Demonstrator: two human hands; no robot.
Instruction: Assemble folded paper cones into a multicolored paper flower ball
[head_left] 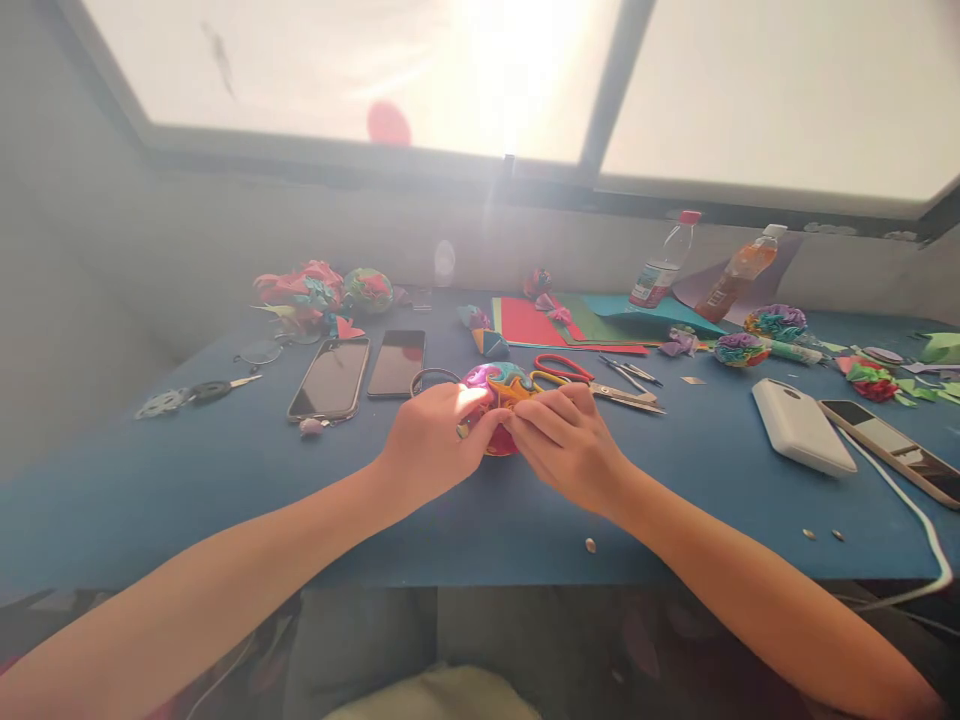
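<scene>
A multicoloured ball of curled paper [504, 378], in pink, teal, orange and red, is between my two hands above the near part of the table. My left hand [431, 440] grips its left side, with the thumb pressed on the near face. My right hand [566, 440] holds the right side, its thumb and fingertips pinched together close to the left thumb. The fingers cover much of the ball's front. Just behind it lie red-handled scissors [566, 368], blades pointing right.
Phones [330, 378] lie to the left. Coloured paper sheets [532, 325] and two bottles [664, 265] are at the back. More paper balls [739, 349], a white power bank [802, 425] and its cable are on the right. Paper flowers [307, 290] stand back left.
</scene>
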